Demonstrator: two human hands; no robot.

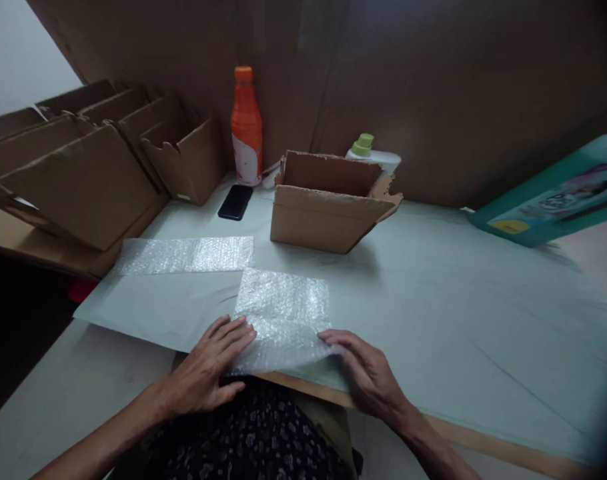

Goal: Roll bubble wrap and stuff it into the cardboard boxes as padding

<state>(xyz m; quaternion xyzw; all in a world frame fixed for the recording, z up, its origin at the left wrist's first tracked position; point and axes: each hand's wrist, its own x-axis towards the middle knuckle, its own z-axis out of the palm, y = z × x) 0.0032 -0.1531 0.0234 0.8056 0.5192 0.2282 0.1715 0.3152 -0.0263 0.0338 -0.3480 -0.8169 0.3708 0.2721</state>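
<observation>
Taking the open cardboard box [328, 203] in the middle of the table [458, 320] as the landmark: far to its left a row of flat, folded cardboard boxes [78, 167] leans along the table edge. Nearer the box on that side, a long strip of bubble wrap [186, 255] lies flat on the pale sheet covering the table, and a black phone [235, 201] lies face down just left of the box. Behind the phone stands an orange bottle [246, 127] with an orange cap; its white label is too blurred to read.

In front of the box, at the near edge of the table, lies a second piece of bubble wrap [283, 320]. The left hand [208, 370] rests flat on its lower left corner, fingers stretched out and slightly spread, pressing rather than gripping. The right hand [366, 373] lies on the lower right corner, fingers extended and close together, also flat on the wrap.

Behind the box a white bottle with a green cap [366, 150] peeks over its flap. Far right of the box a teal package [553, 200] lies tilted; it carries a yellow patch and printing, but the writing cannot be read.
</observation>
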